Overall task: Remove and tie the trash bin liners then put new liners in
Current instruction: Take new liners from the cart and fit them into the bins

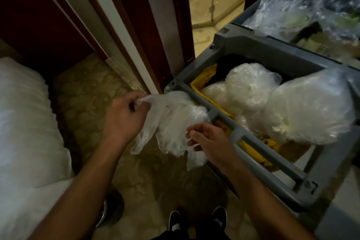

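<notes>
Presently, at the far left, white bedding (25, 122) fills the frame edge, with patterned carpet (87, 93) beside it. Low down, near the left forearm, sits a dark round object with a metallic rim (109, 212). It may be the trash bin, but I cannot tell.

The left hand (124, 115) is closed, its fingers curled and pinching the top edge of a clear plastic liner (171, 122). The liner hangs crumpled and appears empty, held in the air just off the near-left corner of the grey housekeeping cart (272, 160). The right hand (206, 138) is narrowly closed on the liner's lower folds, with film caught between thumb and fingers. Both hands therefore hold the same liner, one high and one low. Black shoes (176, 220) stand on the carpet below.

To the right, the cart's near compartment holds a yellow bag (202, 76) along its left edge and several filled clear bags (311, 111), bunched shut as far as can be seen. The far compartment holds more clear plastic (288, 6), too blurred to itemise.

Assessment: removal and tying look done for the bags in the cart. The step in hand is most likely preparing a fresh liner. The next move calls for finding the liner's mouth, separating the two layers, shaking it open and carrying it to the bin. Thin film clings to itself, so a firm hold on one layer per hand is advisable.
</notes>
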A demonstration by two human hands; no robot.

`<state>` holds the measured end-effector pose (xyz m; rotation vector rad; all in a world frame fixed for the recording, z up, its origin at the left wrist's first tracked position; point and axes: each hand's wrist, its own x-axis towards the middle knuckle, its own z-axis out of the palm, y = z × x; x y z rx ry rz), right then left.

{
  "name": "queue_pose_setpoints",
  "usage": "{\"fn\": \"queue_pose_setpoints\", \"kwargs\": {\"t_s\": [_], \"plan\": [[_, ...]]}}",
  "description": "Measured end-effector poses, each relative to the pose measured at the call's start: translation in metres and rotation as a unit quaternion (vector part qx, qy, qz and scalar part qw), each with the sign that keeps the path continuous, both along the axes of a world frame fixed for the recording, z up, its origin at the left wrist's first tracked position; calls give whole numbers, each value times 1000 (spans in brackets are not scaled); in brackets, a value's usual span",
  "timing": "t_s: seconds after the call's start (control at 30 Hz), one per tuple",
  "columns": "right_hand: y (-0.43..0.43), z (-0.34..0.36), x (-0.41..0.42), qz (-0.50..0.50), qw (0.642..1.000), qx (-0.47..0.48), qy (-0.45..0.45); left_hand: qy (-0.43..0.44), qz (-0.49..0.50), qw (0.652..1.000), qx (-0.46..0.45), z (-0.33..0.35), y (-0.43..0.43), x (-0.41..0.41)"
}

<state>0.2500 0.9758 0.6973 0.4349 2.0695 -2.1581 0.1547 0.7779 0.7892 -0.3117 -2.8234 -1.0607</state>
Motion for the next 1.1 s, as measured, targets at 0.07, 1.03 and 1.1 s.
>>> {"fn": "queue_pose_setpoints", "kwargs": {"t_s": [0.07, 1.03, 1.1], "plan": [[-13, 5, -15, -2, 1000, -23, -3, 13, -14, 1000, 19, 9, -7, 17], [-303, -27, 27, 383, 898, 197, -93, -496, 253, 825, 101, -187, -278, 324], [-334, -18, 40, 438, 871, 193, -113, -516, 250, 817, 64, -205, -307, 355]]}}
